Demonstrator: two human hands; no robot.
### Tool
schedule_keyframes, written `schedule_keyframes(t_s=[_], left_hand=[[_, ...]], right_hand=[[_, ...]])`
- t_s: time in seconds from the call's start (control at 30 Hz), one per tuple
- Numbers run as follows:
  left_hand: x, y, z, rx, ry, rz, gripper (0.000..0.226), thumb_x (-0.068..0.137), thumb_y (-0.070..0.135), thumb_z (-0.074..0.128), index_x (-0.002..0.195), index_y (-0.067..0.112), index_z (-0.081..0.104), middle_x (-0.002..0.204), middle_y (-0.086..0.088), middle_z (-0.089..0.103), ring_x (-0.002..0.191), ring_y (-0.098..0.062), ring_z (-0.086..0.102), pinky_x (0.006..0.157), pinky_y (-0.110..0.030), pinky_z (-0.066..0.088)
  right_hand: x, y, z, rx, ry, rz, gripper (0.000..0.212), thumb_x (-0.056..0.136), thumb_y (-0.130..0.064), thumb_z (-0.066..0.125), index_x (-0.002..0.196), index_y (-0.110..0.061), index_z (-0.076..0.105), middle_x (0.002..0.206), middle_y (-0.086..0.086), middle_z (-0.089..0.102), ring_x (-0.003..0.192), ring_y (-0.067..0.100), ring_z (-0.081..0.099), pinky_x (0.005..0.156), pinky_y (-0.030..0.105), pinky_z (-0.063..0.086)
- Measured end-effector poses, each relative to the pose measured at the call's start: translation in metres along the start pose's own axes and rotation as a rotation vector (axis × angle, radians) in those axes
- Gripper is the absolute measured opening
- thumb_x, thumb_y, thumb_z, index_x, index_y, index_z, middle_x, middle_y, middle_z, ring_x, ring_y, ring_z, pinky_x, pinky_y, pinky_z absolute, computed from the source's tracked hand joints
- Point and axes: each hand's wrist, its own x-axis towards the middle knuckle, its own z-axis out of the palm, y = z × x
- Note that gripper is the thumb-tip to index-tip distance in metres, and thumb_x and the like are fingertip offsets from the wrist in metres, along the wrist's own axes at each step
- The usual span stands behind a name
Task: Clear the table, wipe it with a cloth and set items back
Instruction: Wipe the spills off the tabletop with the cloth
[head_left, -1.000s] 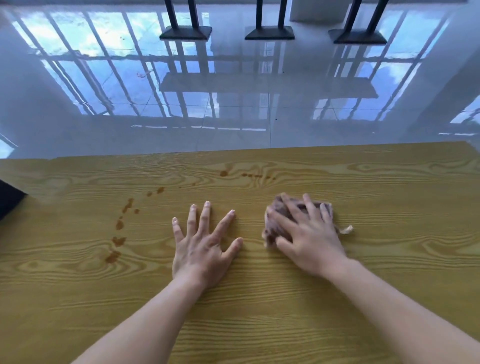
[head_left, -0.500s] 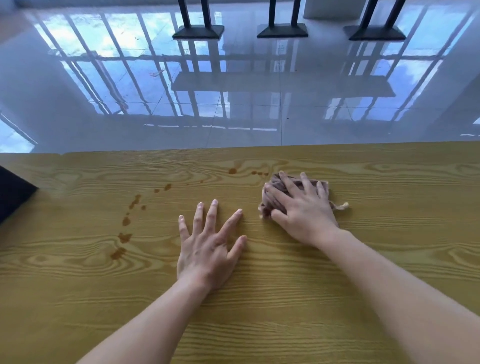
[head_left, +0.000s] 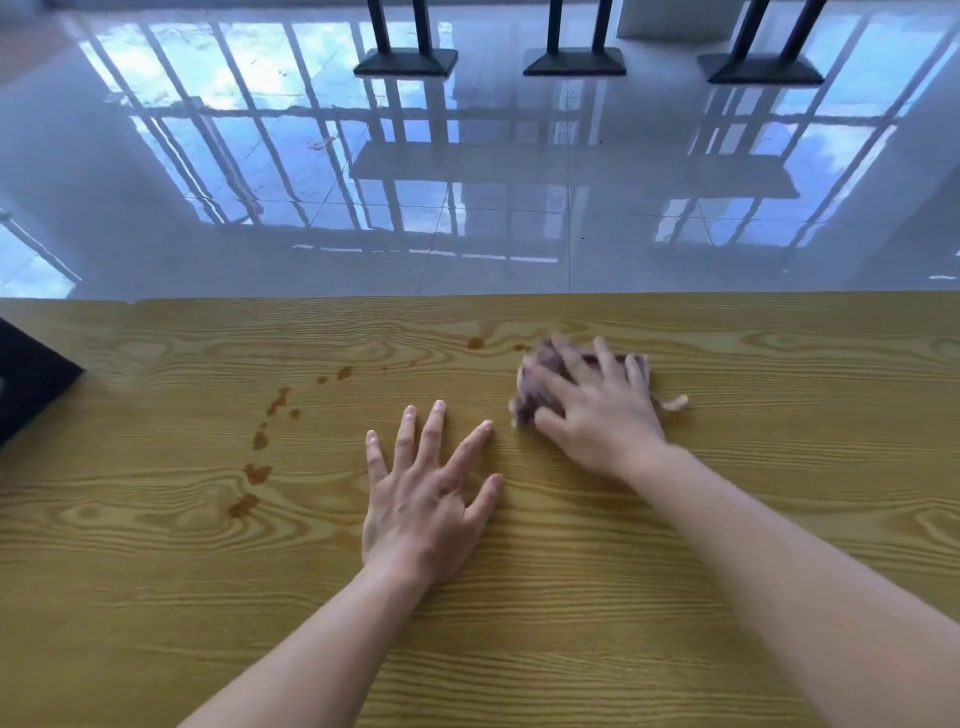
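Here, wood-grain table (head_left: 675, 597) brown-spotted; right hand (head_left: 597, 415) presses cloth (head_left: 535, 387).

both forearms bare to the frame edge, no sleeves; left hand (head_left: 423, 506) and right hand (head_left: 597, 415) without rings or watch.

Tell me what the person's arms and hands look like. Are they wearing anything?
Both arms are bare from the bottom of the picture up to the wrists: no sleeves show. The left hand and the right hand have no gloves, and no rings, watch or bracelets can be seen. The fingernails are short and look unpainted. The right hand is a bit blurry, so tiny details there are hard to tell.
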Motion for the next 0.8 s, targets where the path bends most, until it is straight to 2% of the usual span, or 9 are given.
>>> schedule_keyframes(t_s=[0.07,0.13,0.27,0.37,0.43,0.53,0.6,0.7,0.8], left_hand=[[0.000,0.000,0.000,-0.011,0.013,-0.009,0.065,0.088,0.075,0.015,0.149,0.056,0.003,0.165,0.006,-0.004,0.150,-0.020,-0.015,0.118,-0.057,-0.009],[0.002,0.000,0.000,-0.002,0.013,-0.008,0.066,0.088,0.075,0.016,0.149,0.054,0.004,0.165,0.006,-0.003,0.151,-0.021,-0.014,0.118,-0.057,-0.008],[0.001,0.001,-0.001,0.007,-0.006,-0.003,0.066,0.089,0.074,0.014,0.150,0.052,0.002,0.165,0.004,-0.006,0.150,-0.023,-0.016,0.117,-0.058,-0.010],[0.002,0.001,-0.002,-0.009,0.005,-0.012,0.066,0.088,0.074,0.016,0.150,0.053,0.006,0.165,0.005,-0.003,0.150,-0.021,-0.014,0.117,-0.058,-0.009],[0.002,0.000,-0.001,-0.012,0.006,-0.017,0.066,0.088,0.075,0.017,0.149,0.054,0.009,0.165,0.006,-0.001,0.151,-0.021,-0.013,0.118,-0.058,-0.008],[0.000,0.000,0.000,-0.014,0.013,-0.009,0.066,0.088,0.075,0.017,0.150,0.053,0.009,0.165,0.005,-0.001,0.151,-0.022,-0.012,0.118,-0.058,-0.007],[0.002,0.001,0.000,-0.014,0.009,-0.001,0.066,0.088,0.074,0.017,0.150,0.052,0.008,0.165,0.004,-0.001,0.151,-0.023,-0.011,0.117,-0.059,-0.007],[0.001,0.001,-0.001,0.001,-0.002,0.005,0.066,0.089,0.073,0.015,0.150,0.051,0.005,0.165,0.002,-0.004,0.151,-0.025,-0.013,0.117,-0.060,-0.009],[0.000,0.002,-0.003,-0.011,-0.016,-0.001,0.066,0.089,0.073,0.014,0.151,0.051,0.004,0.165,0.003,-0.006,0.150,-0.024,-0.016,0.117,-0.059,-0.010]], right_hand=[[-0.047,0.008,0.006,-0.048,0.009,-0.125,0.064,0.086,-0.066,0.020,0.145,-0.061,-0.004,0.162,-0.019,-0.014,0.150,0.026,-0.014,0.118,0.056,-0.006],[-0.059,0.023,0.005,-0.097,-0.011,-0.123,0.064,0.086,-0.068,0.018,0.145,-0.062,-0.005,0.161,-0.020,-0.015,0.150,0.023,-0.014,0.119,0.053,-0.005],[0.014,0.013,-0.005,-0.013,-0.004,0.106,0.067,0.084,-0.068,0.018,0.148,-0.057,0.001,0.164,-0.013,-0.009,0.150,0.030,-0.006,0.118,0.058,-0.001],[0.066,-0.018,-0.009,0.051,-0.032,0.203,0.066,0.087,-0.066,0.022,0.150,-0.054,0.005,0.164,-0.010,-0.011,0.149,0.036,-0.010,0.116,0.062,-0.006],[0.058,-0.026,-0.011,0.024,-0.047,0.127,0.064,0.088,-0.064,0.022,0.149,-0.055,0.005,0.164,-0.011,-0.011,0.149,0.034,-0.012,0.116,0.061,-0.007],[-0.010,-0.007,0.003,-0.038,0.015,-0.041,0.065,0.085,-0.065,0.017,0.147,-0.059,0.001,0.163,-0.017,-0.012,0.150,0.027,-0.011,0.118,0.056,-0.006],[-0.050,0.013,0.005,-0.081,0.003,-0.053,0.064,0.084,-0.066,0.015,0.146,-0.061,-0.001,0.161,-0.020,-0.015,0.150,0.022,-0.014,0.119,0.052,-0.007],[-0.026,0.027,-0.002,-0.063,-0.033,0.085,0.067,0.083,-0.066,0.015,0.147,-0.059,-0.003,0.163,-0.016,-0.013,0.151,0.024,-0.010,0.119,0.054,-0.003],[0.037,0.005,-0.008,0.039,-0.029,0.262,0.068,0.084,-0.068,0.018,0.149,-0.055,0.001,0.164,-0.010,-0.012,0.150,0.034,-0.009,0.117,0.061,-0.004]])
